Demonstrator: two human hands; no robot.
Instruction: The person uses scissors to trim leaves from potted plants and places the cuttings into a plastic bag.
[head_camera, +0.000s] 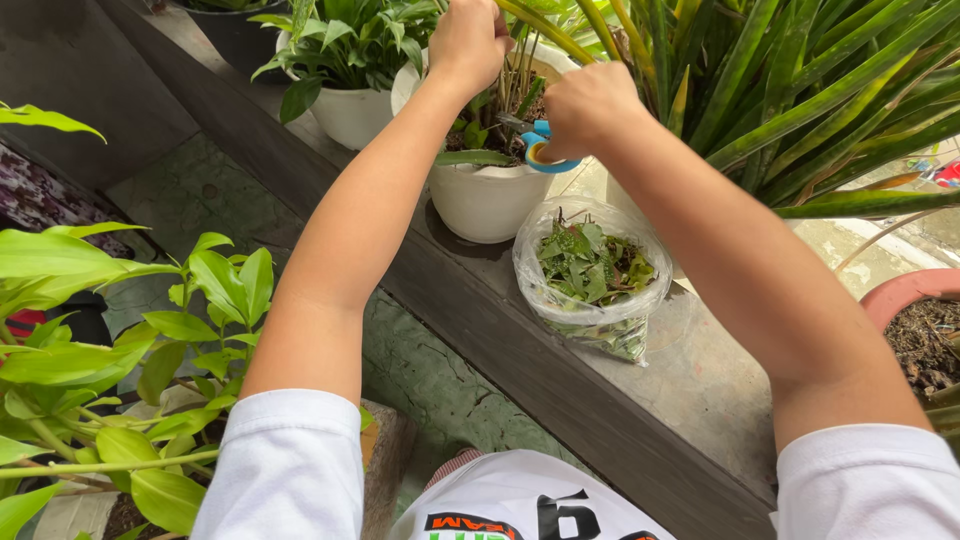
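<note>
Left hand: we are seeing the left hand (467, 42) closing in a fist around a long leaf (545, 32) at the top of the white pot (487, 200); the fingers are wrapping together on that leaf.
Right hand: the right hand (590, 108) is curling tight on the scissors (538, 148), fingers through the blue and orange handles, just above the pot's rim.
Scissors: the handles are showing below the fist; the blades are pointing into the plant stems, and we cannot tell whether they are apart or together.
Leaf: it is arching from the left fist towards the upper right, over the right hand.
White pot: it is standing on the ledge (690, 390), with soil and stems inside, directly under both hands.
Bag: a clear bag (592, 275) is sitting open on the ledge just beside the pot, holding cut green leaves.
Second pot: another white pot (350, 110) with a leafy plant is standing to the left, touching or nearly touching the first.
Red pot: a red pot (905, 292) of soil is sitting at the right edge.
</note>
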